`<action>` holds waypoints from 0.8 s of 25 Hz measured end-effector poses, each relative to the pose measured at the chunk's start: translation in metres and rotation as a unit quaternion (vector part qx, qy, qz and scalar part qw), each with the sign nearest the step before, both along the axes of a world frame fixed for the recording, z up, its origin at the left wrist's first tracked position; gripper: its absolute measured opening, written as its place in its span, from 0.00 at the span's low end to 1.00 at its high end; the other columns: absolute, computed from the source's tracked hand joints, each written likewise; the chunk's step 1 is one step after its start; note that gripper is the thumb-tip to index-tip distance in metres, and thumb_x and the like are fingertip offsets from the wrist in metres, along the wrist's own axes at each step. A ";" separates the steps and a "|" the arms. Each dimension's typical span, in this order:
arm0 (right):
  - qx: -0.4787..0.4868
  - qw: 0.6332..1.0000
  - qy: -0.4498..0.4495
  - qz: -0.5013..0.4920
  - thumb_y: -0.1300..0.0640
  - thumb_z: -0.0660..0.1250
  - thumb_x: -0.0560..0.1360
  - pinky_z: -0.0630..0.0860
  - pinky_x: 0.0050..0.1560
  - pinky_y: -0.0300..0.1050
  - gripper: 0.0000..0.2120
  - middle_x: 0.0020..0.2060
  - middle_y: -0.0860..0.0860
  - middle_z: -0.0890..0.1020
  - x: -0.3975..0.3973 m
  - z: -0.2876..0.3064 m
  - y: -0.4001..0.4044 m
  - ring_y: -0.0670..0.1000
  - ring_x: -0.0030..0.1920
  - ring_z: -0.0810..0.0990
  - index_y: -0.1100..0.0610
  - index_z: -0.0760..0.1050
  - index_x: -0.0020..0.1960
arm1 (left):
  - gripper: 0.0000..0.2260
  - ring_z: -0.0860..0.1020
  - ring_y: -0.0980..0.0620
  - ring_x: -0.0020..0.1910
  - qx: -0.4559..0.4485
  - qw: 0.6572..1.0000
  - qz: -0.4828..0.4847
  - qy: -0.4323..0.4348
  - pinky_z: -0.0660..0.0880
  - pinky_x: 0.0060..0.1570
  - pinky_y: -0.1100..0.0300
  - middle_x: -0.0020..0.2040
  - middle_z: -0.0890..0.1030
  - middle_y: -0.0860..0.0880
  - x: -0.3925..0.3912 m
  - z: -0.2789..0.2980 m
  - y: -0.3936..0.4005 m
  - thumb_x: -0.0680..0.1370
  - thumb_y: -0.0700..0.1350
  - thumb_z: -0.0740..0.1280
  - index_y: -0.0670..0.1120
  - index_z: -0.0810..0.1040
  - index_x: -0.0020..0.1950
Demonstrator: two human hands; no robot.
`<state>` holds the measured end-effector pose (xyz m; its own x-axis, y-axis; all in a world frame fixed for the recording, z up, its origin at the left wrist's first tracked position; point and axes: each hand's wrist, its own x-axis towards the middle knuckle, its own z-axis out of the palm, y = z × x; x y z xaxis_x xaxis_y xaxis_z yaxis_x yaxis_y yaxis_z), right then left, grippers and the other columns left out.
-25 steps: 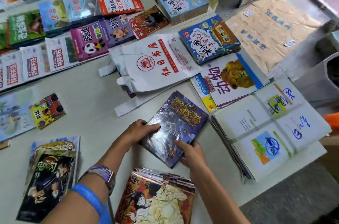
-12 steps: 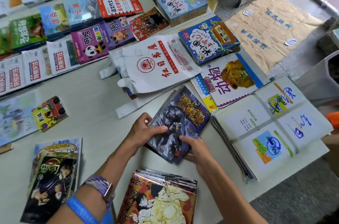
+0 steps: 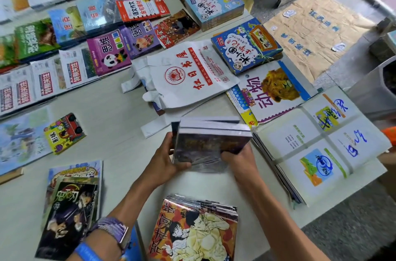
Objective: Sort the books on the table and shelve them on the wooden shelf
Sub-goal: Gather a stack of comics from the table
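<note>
Both hands are on it: the left hand (image 3: 165, 160) grips the left edge of a small stack of dark purple shrink-wrapped books (image 3: 210, 145), thumb across the front cover, while the right hand (image 3: 240, 161) curls round the lower right corner, and the stack stands tilted up off the grey table (image 3: 111, 111), covers facing the camera. A purple watch strap (image 3: 113, 230) and a blue wristband (image 3: 87, 252) sit on the left forearm. Just below the hands lies a pile of orange-covered manga (image 3: 195, 230), flat on the table near its front edge. To the left, two dark manga volumes (image 3: 70, 207) lie overlapped. To the right, a strapped bundle of white workbooks (image 3: 321, 147) hangs slightly over the table edge. Just beyond the lifted stack, a white plastic bag with red print (image 3: 192, 72) lies spread out, with a lion-cover animal book (image 3: 274, 91) beside it and a blue tied bundle of children's books (image 3: 246, 44) behind that. Further left, rows of colourful books run across the table, a purple panda book (image 3: 109, 53) among them.
</note>
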<state>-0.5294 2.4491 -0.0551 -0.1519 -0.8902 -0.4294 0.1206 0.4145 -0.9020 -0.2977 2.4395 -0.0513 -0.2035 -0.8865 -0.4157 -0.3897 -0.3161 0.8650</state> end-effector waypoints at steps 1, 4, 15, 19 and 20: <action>-0.022 0.999 0.025 0.023 0.67 0.67 0.58 0.77 0.43 0.35 0.28 0.40 0.43 0.85 0.002 0.005 0.002 0.40 0.42 0.82 0.63 0.74 0.59 | 0.40 0.78 0.62 0.59 -0.009 1.000 0.004 -0.009 0.76 0.53 0.70 0.60 0.80 0.62 0.000 -0.003 0.003 0.66 0.48 0.81 0.55 0.65 0.73; -0.039 0.995 0.032 0.083 0.70 0.65 0.63 0.76 0.40 0.32 0.30 0.39 0.41 0.83 0.005 0.012 0.008 0.39 0.40 0.80 0.47 0.72 0.61 | 0.39 0.80 0.59 0.57 -0.009 0.999 0.031 -0.027 0.79 0.57 0.62 0.60 0.82 0.54 0.006 -0.010 0.012 0.66 0.44 0.82 0.45 0.69 0.73; 0.028 0.999 0.043 -0.011 0.62 0.74 0.69 0.81 0.55 0.46 0.31 0.56 0.46 0.83 0.024 0.042 0.036 0.47 0.56 0.82 0.36 0.70 0.63 | 0.29 0.82 0.68 0.48 -0.068 0.993 0.099 0.004 0.79 0.52 0.69 0.49 0.84 0.66 -0.014 0.026 0.030 0.63 0.47 0.83 0.59 0.75 0.60; 0.156 0.969 -0.179 -0.069 0.36 0.76 0.66 0.84 0.50 0.55 0.29 0.58 0.56 0.85 0.021 0.081 0.056 0.59 0.55 0.86 0.50 0.81 0.62 | 0.23 0.72 0.57 0.45 -0.268 0.950 0.048 -0.151 0.74 0.39 0.59 0.46 0.75 0.60 -0.049 0.057 0.042 0.68 0.55 0.77 0.61 0.71 0.57; 0.176 0.954 -0.234 -0.059 0.34 0.74 0.66 0.84 0.48 0.56 0.29 0.58 0.58 0.85 0.014 0.093 0.054 0.61 0.55 0.86 0.53 0.83 0.59 | 0.23 0.69 0.53 0.45 -0.337 0.922 0.001 -0.188 0.73 0.38 0.54 0.48 0.75 0.56 -0.056 0.062 0.044 0.69 0.51 0.76 0.56 0.71 0.59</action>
<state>-0.5157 2.5029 0.0384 0.0397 -0.6662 -0.7448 0.5411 0.6409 -0.5445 -0.3539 2.4832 0.0112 -0.1545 -0.9697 0.1895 -0.7029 0.2426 0.6686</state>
